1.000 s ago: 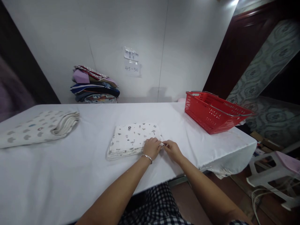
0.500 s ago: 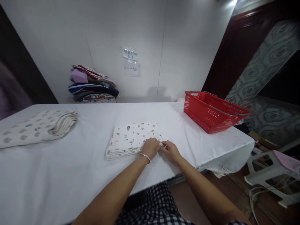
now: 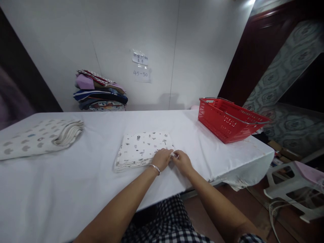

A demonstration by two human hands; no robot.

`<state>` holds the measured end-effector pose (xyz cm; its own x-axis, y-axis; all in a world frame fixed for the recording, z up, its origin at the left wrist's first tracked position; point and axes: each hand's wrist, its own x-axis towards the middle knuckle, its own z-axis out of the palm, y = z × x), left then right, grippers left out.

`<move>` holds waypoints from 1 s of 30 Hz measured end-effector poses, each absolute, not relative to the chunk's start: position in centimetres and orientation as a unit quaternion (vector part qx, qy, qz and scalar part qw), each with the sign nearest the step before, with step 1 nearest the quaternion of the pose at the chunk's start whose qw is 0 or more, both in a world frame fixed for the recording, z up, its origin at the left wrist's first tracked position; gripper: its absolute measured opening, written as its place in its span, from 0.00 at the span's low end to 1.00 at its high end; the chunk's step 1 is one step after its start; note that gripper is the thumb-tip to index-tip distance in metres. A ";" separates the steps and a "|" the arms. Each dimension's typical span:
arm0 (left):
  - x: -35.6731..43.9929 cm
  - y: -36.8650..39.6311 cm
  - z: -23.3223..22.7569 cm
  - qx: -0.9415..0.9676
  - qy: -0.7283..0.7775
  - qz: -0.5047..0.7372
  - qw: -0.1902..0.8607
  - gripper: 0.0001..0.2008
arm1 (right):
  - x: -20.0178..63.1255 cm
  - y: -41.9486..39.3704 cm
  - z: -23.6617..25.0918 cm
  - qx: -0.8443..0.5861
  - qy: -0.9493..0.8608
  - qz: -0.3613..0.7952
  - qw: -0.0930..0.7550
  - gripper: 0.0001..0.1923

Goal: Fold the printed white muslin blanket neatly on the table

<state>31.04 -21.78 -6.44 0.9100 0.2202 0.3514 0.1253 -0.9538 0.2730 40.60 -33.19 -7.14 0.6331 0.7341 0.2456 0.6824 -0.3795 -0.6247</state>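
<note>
A folded white cloth with small dark prints (image 3: 141, 148) lies in the middle of the white-covered table (image 3: 96, 189). My left hand (image 3: 162, 158), with a silver bracelet on the wrist, rests on the cloth's near right corner. My right hand (image 3: 182, 162) is just beside it, and the fingers of both meet at a small white tag or corner of the cloth. Both hands pinch at that corner. The rest of the folded cloth lies flat.
A red plastic basket with metal handles (image 3: 227, 119) stands at the table's right end. A folded spotted cloth (image 3: 40, 136) lies at the left. A stack of coloured fabrics (image 3: 100, 92) sits against the back wall. A white stool (image 3: 293, 189) is on the floor right.
My two hands have drawn slightly closer together at the cloth's corner. The view has shifted a little. The cloth has stayed in place.
</note>
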 end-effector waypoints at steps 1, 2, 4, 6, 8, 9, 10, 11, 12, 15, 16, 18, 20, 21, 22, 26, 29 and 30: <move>31.0 -21.8 -6.5 0.969 0.085 0.197 0.123 0.16 | 40.5 -33.1 -7.0 -0.835 -0.421 0.033 0.354 0.07; 30.9 -21.8 -6.5 0.969 0.080 0.200 0.124 0.16 | 40.4 -33.0 -6.9 -0.839 -0.415 0.030 0.351 0.07; 30.7 -21.8 -6.5 0.968 0.074 0.208 0.123 0.16 | 40.2 -33.0 -6.8 -0.844 -0.408 0.025 0.347 0.06; 30.3 -21.8 -6.6 0.966 0.081 0.216 0.114 0.15 | 40.1 -32.9 -6.9 -0.845 -0.405 0.021 0.348 0.06; 29.7 -21.6 -6.6 0.966 0.095 0.221 0.099 0.14 | 40.0 -33.0 -7.0 -0.842 -0.408 0.018 0.351 0.07; 29.3 -21.5 -6.6 0.965 0.101 0.222 0.092 0.14 | 40.0 -33.0 -7.1 -0.841 -0.411 0.017 0.352 0.08; 28.9 -21.3 -6.7 0.966 0.105 0.222 0.087 0.13 | 40.0 -33.1 -7.1 -0.839 -0.415 0.017 0.352 0.08; 28.5 -21.1 -6.7 0.965 0.107 0.222 0.083 0.12 | 40.0 -33.1 -7.1 -0.838 -0.417 0.018 0.351 0.08; 28.1 -20.9 -6.7 0.965 0.109 0.225 0.079 0.11 | 40.0 -33.1 -7.0 -0.839 -0.419 0.019 0.348 0.08; 26.8 -20.1 -6.8 0.962 0.115 0.237 0.071 0.11 | 40.0 -33.0 -6.6 -0.850 -0.411 0.027 0.329 0.07; 26.4 -19.8 -6.8 0.961 0.118 0.242 0.069 0.11 | 40.0 -32.9 -6.4 -0.854 -0.407 0.032 0.323 0.08; 25.5 -19.2 -6.7 0.958 0.127 0.248 0.064 0.10 | 40.0 -32.8 -6.3 -0.860 -0.399 0.039 0.316 0.08; 24.5 -18.6 -6.7 0.956 0.136 0.252 0.059 0.09 | 40.1 -32.7 -6.5 -0.859 -0.395 0.041 0.323 0.07; 23.9 -18.3 -6.7 0.956 0.141 0.252 0.056 0.09 | 40.1 -32.7 -6.6 -0.857 -0.393 0.043 0.330 0.07; 23.3 -18.0 -6.7 0.955 0.147 0.251 0.053 0.09 | 40.1 -32.7 -6.7 -0.855 -0.391 0.046 0.339 0.06; 20.9 -16.6 -6.9 0.952 0.170 0.249 0.047 0.09 | 40.1 -32.9 -7.3 -0.842 -0.396 0.053 0.363 0.06; 19.2 -15.7 -7.0 0.948 0.191 0.250 0.053 0.10 | 40.1 -33.0 -7.3 -0.834 -0.411 0.046 0.365 0.07; 18.8 -15.5 -7.0 0.946 0.199 0.249 0.054 0.11 | 40.1 -33.0 -7.2 -0.835 -0.414 0.043 0.361 0.07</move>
<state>18.80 -15.49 -6.96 0.7968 0.4029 0.4503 0.3494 -0.9152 0.2007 40.07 -33.05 -7.23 0.6534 0.7221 0.2271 0.6602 -0.3968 -0.6377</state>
